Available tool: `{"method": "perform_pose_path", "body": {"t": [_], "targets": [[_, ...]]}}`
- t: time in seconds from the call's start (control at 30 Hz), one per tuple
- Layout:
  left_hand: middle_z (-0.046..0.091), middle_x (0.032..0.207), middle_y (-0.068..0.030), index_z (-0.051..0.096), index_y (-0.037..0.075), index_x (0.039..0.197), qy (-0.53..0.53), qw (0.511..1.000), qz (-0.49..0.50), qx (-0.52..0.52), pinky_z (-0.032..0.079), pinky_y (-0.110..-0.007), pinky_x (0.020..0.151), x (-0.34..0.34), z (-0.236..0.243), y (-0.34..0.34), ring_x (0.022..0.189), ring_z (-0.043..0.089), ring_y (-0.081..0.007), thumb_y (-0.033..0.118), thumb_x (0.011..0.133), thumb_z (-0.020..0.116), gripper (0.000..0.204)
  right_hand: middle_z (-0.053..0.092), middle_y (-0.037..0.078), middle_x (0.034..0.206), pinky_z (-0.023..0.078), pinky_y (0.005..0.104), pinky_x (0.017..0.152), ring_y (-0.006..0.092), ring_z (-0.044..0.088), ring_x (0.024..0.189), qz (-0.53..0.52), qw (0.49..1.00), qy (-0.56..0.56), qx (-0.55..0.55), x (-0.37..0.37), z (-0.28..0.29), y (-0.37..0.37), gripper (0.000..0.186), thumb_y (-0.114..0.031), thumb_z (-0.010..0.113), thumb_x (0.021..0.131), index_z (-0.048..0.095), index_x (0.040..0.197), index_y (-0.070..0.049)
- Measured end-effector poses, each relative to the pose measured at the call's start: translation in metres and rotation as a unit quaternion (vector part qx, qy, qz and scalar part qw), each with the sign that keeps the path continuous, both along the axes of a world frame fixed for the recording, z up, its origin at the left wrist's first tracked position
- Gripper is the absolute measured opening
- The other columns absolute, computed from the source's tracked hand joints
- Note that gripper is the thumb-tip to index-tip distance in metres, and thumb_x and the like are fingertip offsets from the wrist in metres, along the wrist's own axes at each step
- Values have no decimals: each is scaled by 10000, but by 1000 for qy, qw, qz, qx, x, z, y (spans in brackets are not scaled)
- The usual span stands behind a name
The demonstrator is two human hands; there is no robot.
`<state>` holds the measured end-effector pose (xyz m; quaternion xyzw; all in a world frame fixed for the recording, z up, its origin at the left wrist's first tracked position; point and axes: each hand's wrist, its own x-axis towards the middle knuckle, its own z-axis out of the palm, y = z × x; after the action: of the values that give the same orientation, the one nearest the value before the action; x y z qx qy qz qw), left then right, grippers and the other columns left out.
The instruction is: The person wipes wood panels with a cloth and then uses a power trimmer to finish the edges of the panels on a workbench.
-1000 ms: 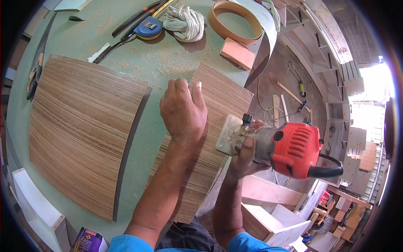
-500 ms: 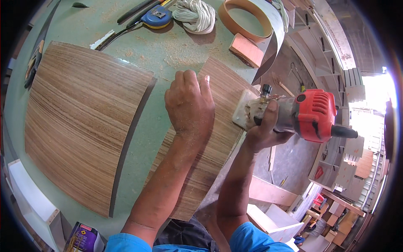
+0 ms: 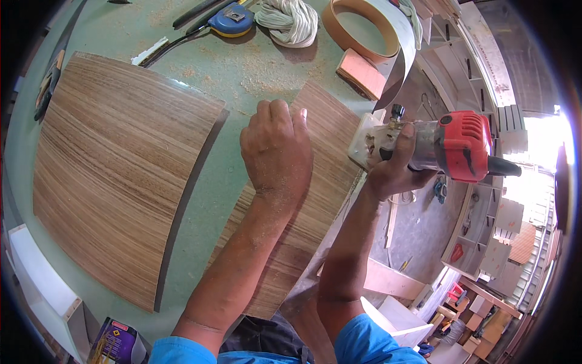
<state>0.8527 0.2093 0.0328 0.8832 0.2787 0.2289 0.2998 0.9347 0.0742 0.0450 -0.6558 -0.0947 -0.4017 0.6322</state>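
My right hand (image 3: 395, 167) is wrapped round the body of a trim router (image 3: 464, 145) with a red motor housing, a clear lower body and a black cord end. The router lies sideways, its pale base at the right edge of a narrow wood-grain board (image 3: 327, 130), near the far end. Its bit is hidden. My left hand (image 3: 276, 145) rests on the same board across its left edge, fingers curled and thumb over the top face; the fingertips are hidden. Left of it, a wider wood-grain panel (image 3: 121, 176) lies flat on the green worktop (image 3: 203, 176).
Sawdust (image 3: 273, 79) is scattered beyond the boards. At the back are a blue tape measure (image 3: 231, 19), a white cord bundle (image 3: 288, 23), an edging roll (image 3: 388, 45) and a wooden block (image 3: 362, 73). A purple container (image 3: 116, 343) stands lower left. White cabinets (image 3: 473, 224) line the right.
The router and my right hand have moved away from me and slightly right along the board's edge. My left hand stays in place on the board.
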Motion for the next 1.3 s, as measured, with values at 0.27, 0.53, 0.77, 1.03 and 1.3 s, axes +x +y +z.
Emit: {"method": "perform_pose_path", "body": {"t": [0.27,0.53,0.77,1.03,1.3], "targets": [[570,881,-125,543,30,928,2,1000,1,9,479,-450,703,0,3,0,780,620,-302,256,982,634,250,663,157,1057,595,343,740,216,681,865,-6,1000,-7,4,10,2,3,540,-93,805,787,544,1235,61],[570,881,-129,544,31,922,-1,1000,3,11,476,-453,708,1,2,0,785,620,-317,248,981,632,241,654,166,1084,593,349,763,225,678,878,-9,1000,-13,2,15,4,4,577,-102,813,778,539,1257,70],[564,877,-129,534,34,925,7,1000,1,-4,472,-458,704,0,6,-1,775,612,-324,248,983,626,239,648,170,1098,602,359,761,235,681,898,-1,1000,-2,9,19,4,4,597,-96,808,779,529,1281,71],[559,872,-129,525,38,912,-3,1000,2,0,465,-462,693,1,3,0,754,603,-323,242,984,625,238,664,162,1059,605,348,734,222,687,863,7,1000,-7,21,20,4,7,518,-104,800,792,549,1215,58],[551,919,-113,540,43,966,45,999,-9,-18,474,-423,738,0,9,-1,838,614,-286,225,951,669,224,662,146,1065,589,339,750,205,682,860,12,1000,-3,18,24,3,1,525,-58,793,791,532,1234,48]]}}
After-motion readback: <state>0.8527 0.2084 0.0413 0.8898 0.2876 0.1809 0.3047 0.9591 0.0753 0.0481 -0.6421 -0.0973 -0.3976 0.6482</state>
